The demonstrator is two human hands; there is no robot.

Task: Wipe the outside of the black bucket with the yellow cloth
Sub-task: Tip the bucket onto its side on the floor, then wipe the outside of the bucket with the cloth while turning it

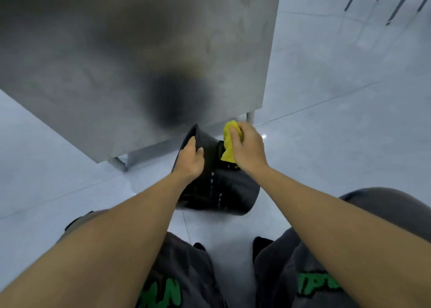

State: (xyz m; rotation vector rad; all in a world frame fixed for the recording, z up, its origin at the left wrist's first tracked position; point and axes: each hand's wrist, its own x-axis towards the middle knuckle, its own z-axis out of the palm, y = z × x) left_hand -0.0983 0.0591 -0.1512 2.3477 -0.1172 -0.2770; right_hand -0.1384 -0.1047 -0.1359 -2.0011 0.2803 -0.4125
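Observation:
The black bucket [235,191] lies tilted on the pale floor between my knees and a steel cabinet, its mouth turned away toward the cabinet. My left hand [190,159] grips the bucket's rim on the left side, fingers curled over the edge. My right hand [248,147] is closed around the bunched yellow cloth [228,144], which hangs down against the upper right part of the bucket near the rim. The far side of the bucket is hidden.
A stainless steel cabinet [140,62] on short legs stands right behind the bucket. The floor is glossy light tile [338,121]. Thin metal legs [396,2] show at the top right. My knees in dark trousers are at the bottom.

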